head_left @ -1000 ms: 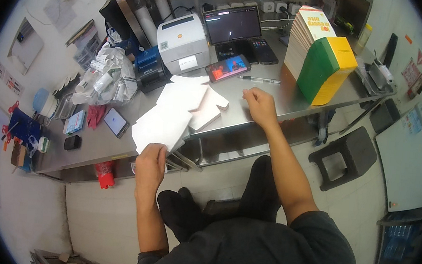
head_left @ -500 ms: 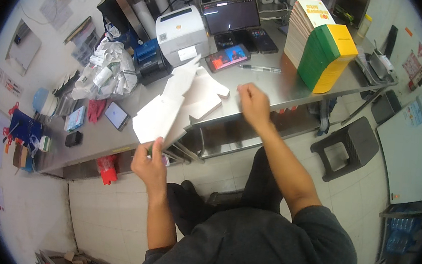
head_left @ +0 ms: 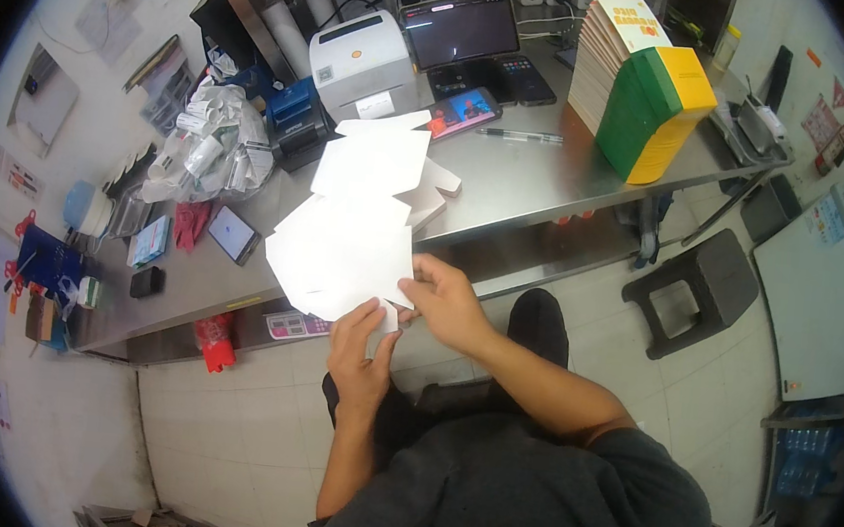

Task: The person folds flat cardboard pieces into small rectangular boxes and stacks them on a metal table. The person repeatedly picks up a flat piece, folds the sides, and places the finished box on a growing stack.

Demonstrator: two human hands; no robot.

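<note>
A white cardboard box blank, unfolded with flaps and tabs, hangs over the near edge of the steel counter. My left hand pinches a small tab at its near right corner. Just beside it, my right hand grips the right edge of the same blank, with the fingertips partly beneath it. Under the blank, more white cardboard lies on the counter, mostly covered.
Behind the blank stand a white label printer, a tablet and a phone. Stacks of green-yellow folded cartons rise at right. A bag of paper rolls sits left. A dark stool is on the floor.
The blank has turned flatter toward me and shifted slightly right. My right hand has come down from above the counter to grip its edge, while my left hand moved right along it.
</note>
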